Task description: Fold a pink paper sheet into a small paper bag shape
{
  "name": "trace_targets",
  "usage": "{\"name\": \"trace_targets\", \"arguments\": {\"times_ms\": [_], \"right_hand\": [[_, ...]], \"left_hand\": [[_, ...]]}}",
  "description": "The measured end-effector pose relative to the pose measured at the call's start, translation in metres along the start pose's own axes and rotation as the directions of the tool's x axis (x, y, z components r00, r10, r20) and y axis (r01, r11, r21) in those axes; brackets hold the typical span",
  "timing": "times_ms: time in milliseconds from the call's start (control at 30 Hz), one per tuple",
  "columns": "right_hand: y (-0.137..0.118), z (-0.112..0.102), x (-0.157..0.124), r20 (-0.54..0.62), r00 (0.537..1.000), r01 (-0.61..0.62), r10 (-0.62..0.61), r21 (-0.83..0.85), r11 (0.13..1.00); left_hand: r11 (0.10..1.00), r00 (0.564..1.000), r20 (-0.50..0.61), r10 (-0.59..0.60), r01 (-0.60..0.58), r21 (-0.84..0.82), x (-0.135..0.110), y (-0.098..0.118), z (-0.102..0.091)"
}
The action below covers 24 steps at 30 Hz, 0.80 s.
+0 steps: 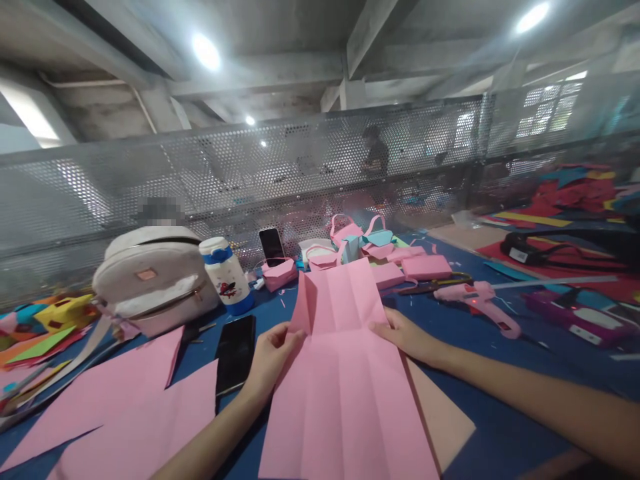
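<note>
A long sheet of pink paper (pixel 330 380), creased into a grid of panels, is held up in front of me. My left hand (pixel 274 353) pinches its left edge between thumb and fingers, close to a raised side flap. On the opposite edge, my right hand (pixel 403 333) grips the paper with the thumb on top and the fingers behind, mostly hidden. A paler pink sheet (pixel 445 420) lies beneath it on the right. Left of my left hand, a black phone (pixel 236 353) rests on the blue table, beside more pink sheets (pixel 135 427).
Behind the paper stand small folded paper bags (pixel 427 267), a propped phone (pixel 271 245) and a water bottle (pixel 227 277). A white backpack (pixel 150 280) sits left. At right lie a pink glue gun (pixel 483 303) and a purple box (pixel 583 317). A perforated metal panel (pixel 280 167) borders the table.
</note>
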State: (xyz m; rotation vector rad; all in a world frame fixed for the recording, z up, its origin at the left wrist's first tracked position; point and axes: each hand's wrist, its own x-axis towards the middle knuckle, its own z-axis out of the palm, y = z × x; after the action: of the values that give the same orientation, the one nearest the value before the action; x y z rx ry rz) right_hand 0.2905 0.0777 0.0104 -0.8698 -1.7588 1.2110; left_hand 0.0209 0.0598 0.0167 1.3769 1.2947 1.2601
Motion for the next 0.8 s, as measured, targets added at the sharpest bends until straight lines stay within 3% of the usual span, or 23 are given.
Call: {"name": "trace_targets", "arguments": {"times_ms": [433, 800], "right_hand": [[-0.0041, -0.0038, -0.0005, -0.009, 0.999, 0.031, -0.032, -0.033, 0.999], [-0.0081, -0.0019, -0.0017, 0.012, 0.999, 0.029, -0.029, 0.004, 1.0]], "left_hand": [[0.999, 0.991, 0.125, -0.047, 0.046, 0.012, -0.0003, -0.0021, -0.0001], [1.0, 0.992, 0.125, 0.007, -0.006, -0.007, 0.0028, 0.0002, 0.0007]]}}
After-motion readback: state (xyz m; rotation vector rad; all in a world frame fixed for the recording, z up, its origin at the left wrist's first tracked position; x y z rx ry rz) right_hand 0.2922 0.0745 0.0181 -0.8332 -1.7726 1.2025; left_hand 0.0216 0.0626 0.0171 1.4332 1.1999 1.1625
